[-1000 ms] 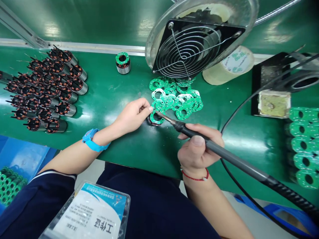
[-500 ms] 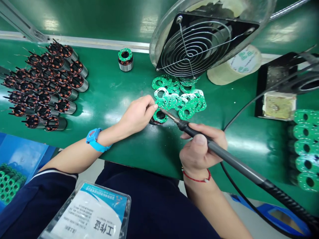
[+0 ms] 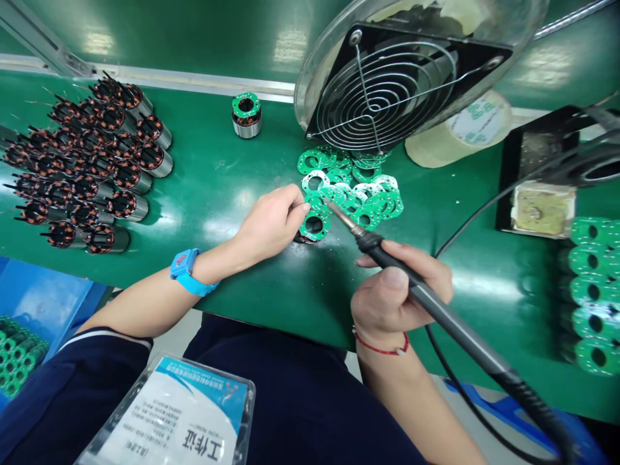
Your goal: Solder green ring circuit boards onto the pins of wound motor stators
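Note:
My right hand (image 3: 394, 290) grips a soldering iron (image 3: 436, 303) by its dark handle. The iron's metal tip points up and left, over the pile of boards and just right of my left fingertips. My left hand (image 3: 274, 223) is closed, thumb and forefinger pinched at the left edge of a ring-shaped green circuit board (image 3: 314, 225). What lies in that pinch is hidden or too small to make out. The board rests on a motor stator (image 3: 305, 239), mostly covered by board and hand. Loose green ring boards (image 3: 375, 200) lie heaped just behind it.
Many bare wound stators (image 3: 111, 171) stand at left; one with a board (image 3: 247, 116) stands at the back. A fan (image 3: 382, 84) overhangs the boards. At right are a tape roll (image 3: 460, 132), a soldering stand (image 3: 540, 206), several board-topped pieces (image 3: 593, 294) and the iron's cable (image 3: 477, 210).
My right hand has drawn the soldering iron slightly right, and its tip has come off the board beside my left fingertips. My left hand stays at the board's edge.

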{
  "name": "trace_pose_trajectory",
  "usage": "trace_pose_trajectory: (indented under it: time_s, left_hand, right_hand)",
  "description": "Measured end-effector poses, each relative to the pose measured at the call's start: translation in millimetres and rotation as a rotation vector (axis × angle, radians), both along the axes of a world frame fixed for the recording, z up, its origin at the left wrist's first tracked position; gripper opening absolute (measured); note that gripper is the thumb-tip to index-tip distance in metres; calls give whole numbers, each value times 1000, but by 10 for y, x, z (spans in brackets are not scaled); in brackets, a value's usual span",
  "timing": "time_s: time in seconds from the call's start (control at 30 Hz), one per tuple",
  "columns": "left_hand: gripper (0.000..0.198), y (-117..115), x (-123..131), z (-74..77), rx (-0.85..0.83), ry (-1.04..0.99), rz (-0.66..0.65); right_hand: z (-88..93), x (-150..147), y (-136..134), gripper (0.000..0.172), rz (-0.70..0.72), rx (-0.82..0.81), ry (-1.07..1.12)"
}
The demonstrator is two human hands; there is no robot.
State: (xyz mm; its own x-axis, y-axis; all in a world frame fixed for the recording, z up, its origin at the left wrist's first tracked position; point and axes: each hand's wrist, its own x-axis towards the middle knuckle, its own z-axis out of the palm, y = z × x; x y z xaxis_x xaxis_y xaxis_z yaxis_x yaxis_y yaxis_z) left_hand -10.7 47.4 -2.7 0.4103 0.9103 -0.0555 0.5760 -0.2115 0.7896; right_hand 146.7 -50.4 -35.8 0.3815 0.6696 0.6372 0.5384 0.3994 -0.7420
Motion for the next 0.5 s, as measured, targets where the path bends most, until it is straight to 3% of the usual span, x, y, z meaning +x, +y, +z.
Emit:
trace_pose_trajectory:
  time_s: [0.17,0.33,0.43,0.5]
  left_hand:
    - [24,8,2,12,-20,-20,-4]
    - [22,41,-10,-44,-85,-64,-9]
    - [4,75,-78,-104,-128,-153,-35]
    - [25,80,-145,-138,-110,-189,-167]
  right_hand:
    - [-5,-46,55,36,96,-166,54]
    - [-43,-62,112,46,167,-381,-144]
    - [-59,-76,112,50,184,-453,-137]
    - [-61,-91,100,51,156,-467,-108]
